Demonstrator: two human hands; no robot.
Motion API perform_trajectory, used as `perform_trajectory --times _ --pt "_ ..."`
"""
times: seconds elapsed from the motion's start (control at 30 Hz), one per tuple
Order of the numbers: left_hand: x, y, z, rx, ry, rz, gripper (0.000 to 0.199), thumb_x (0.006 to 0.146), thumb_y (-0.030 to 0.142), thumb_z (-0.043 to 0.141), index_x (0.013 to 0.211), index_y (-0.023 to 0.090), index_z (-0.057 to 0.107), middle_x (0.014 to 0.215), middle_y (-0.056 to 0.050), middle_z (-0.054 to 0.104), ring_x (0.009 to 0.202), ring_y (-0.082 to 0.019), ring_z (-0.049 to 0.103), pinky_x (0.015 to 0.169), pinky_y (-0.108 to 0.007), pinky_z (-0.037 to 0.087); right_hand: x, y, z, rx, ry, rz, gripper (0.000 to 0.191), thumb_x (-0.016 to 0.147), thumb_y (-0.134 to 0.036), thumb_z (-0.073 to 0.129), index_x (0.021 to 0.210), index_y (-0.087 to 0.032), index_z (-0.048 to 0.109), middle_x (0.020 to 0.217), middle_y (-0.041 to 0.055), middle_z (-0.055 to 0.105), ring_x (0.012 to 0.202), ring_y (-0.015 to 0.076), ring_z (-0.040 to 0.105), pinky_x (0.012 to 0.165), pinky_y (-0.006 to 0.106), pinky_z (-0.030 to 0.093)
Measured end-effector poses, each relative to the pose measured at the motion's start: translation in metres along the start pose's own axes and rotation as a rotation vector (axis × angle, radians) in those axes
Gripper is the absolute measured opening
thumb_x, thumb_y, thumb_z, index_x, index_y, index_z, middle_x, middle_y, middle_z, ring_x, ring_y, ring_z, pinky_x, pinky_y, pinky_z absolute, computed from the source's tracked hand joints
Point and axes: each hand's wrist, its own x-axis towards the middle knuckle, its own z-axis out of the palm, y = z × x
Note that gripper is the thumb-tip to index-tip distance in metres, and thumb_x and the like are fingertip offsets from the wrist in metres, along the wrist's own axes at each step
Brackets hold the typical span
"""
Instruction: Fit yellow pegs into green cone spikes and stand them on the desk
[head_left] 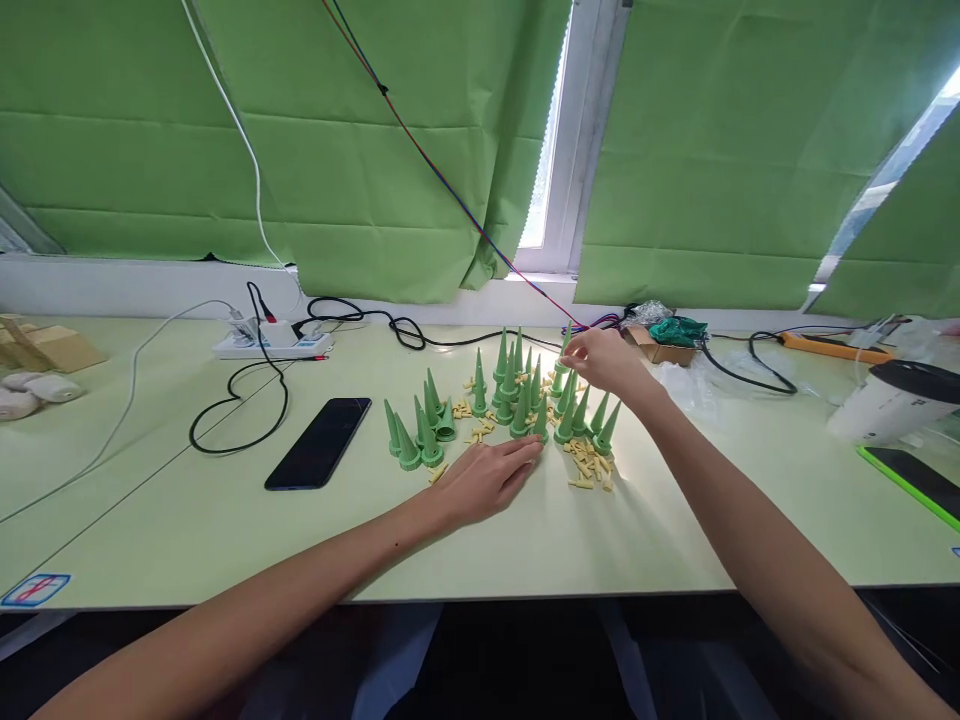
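Observation:
Many green cones (519, 400) stand in a cluster on the pale table, with small yellow pegs (589, 462) scattered among and in front of them. My left hand (489, 480) lies low at the front of the cluster, fingers stretched out to the right, its fingertips at the base of a front cone. My right hand (606, 360) reaches to the back right of the cluster, fingers pinched at the upper part of a green cone (559, 375). One cone (445, 422) on the left side is tipped, its open base facing forward.
A black phone (319, 443) lies left of the cones. Behind it are a power strip (274, 345) and black cables. At right are a small cardboard box (660, 345), clear plastic bags, a white cup (896, 402) with a black lid, and a green-edged phone (919, 480).

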Motion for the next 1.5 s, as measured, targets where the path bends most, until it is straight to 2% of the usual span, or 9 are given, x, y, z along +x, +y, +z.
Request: perform_trajectory --times 0.17,0.4,0.53,0.73,0.87,1.03,1.23,1.37,1.5 --pt "0.004 0.002 -0.002 0.058 -0.067 -0.012 0.036 0.102 0.030 0.033 0.132 0.025 0.054 0.141 -0.006 0.058 0.069 -0.015 0.070 0.058 -0.029 0.050 0.008 0.008 0.013 -0.010 -0.088 -0.067 0.009 0.077 -0.016 0.072 0.068 -0.020 0.074 0.060 0.0055 0.066 0.053 0.0153 0.054 0.053 0.027 0.038" --pt "0.007 0.001 0.000 0.065 -0.104 0.005 0.033 0.101 0.026 0.033 0.125 0.022 0.056 0.144 -0.009 0.054 0.072 -0.018 0.070 0.057 -0.030 0.047 0.003 0.004 0.015 -0.067 -0.156 -0.028 0.013 0.076 -0.014 0.071 0.064 -0.018 0.072 0.063 0.0068 0.065 0.054 0.0154 0.054 0.057 0.028 0.040" --pt "0.012 0.005 -0.002 0.090 -0.156 0.018 0.030 0.099 0.022 0.036 0.119 0.020 0.057 0.142 -0.011 0.056 0.075 -0.018 0.070 0.057 -0.030 0.046 0.003 -0.007 0.008 -0.116 -0.119 0.013 0.013 0.076 -0.008 0.066 0.071 -0.016 0.075 0.072 0.0098 0.070 0.067 0.0188 0.061 0.063 0.028 0.042" --pt "0.026 0.016 -0.002 0.225 -0.273 0.003 0.027 0.096 0.017 0.034 0.113 0.017 0.055 0.149 -0.011 0.048 0.069 -0.018 0.067 0.053 -0.032 0.042 0.007 -0.018 0.002 -0.159 -0.160 0.031 0.016 0.085 -0.017 0.062 0.088 -0.013 0.077 0.088 0.0121 0.074 0.087 0.0219 0.065 0.072 0.027 0.044" --pt "0.038 0.018 0.006 0.258 -0.323 -0.017 0.028 0.088 0.011 0.043 0.114 0.015 0.051 0.135 -0.017 0.057 0.072 -0.021 0.067 0.055 -0.033 0.044 0.007 -0.020 0.003 -0.184 -0.191 0.054 0.014 0.087 -0.020 0.063 0.088 -0.014 0.076 0.091 0.0135 0.074 0.089 0.0234 0.066 0.075 0.028 0.045" --pt "0.049 0.022 0.015 0.281 -0.309 -0.015 0.027 0.087 0.008 0.040 0.113 0.012 0.050 0.117 -0.018 0.062 0.073 -0.023 0.066 0.056 -0.034 0.044 0.007 -0.019 0.003 -0.194 -0.207 0.066 0.013 0.088 -0.021 0.064 0.088 -0.014 0.075 0.091 0.0141 0.073 0.090 0.0239 0.066 0.075 0.028 0.046" --pt "0.051 0.025 0.018 0.280 -0.305 -0.052 0.031 0.087 0.007 0.039 0.116 0.011 0.047 0.124 -0.020 0.058 0.072 -0.023 0.065 0.055 -0.034 0.043 0.007 -0.011 0.004 -0.154 -0.164 0.051 0.017 0.089 -0.021 0.062 0.090 -0.013 0.076 0.091 0.0147 0.074 0.089 0.0239 0.066 0.078 0.029 0.046" --pt "0.051 0.025 0.017 0.244 -0.318 -0.072 0.037 0.085 0.006 0.040 0.121 0.011 0.042 0.113 -0.016 0.062 0.074 -0.023 0.065 0.060 -0.033 0.044 0.006 -0.009 0.005 -0.089 -0.150 0.055 0.015 0.088 -0.020 0.064 0.089 -0.012 0.077 0.087 0.0140 0.075 0.080 0.0215 0.067 0.072 0.028 0.047" --pt "0.050 0.025 0.018 0.249 -0.298 -0.060 0.035 0.086 0.007 0.038 0.121 0.012 0.042 0.112 -0.016 0.062 0.071 -0.023 0.064 0.057 -0.033 0.043 0.005 -0.010 0.006 -0.043 -0.156 0.068 0.014 0.087 -0.018 0.065 0.084 -0.011 0.077 0.081 0.0125 0.075 0.071 0.0182 0.066 0.064 0.025 0.045"
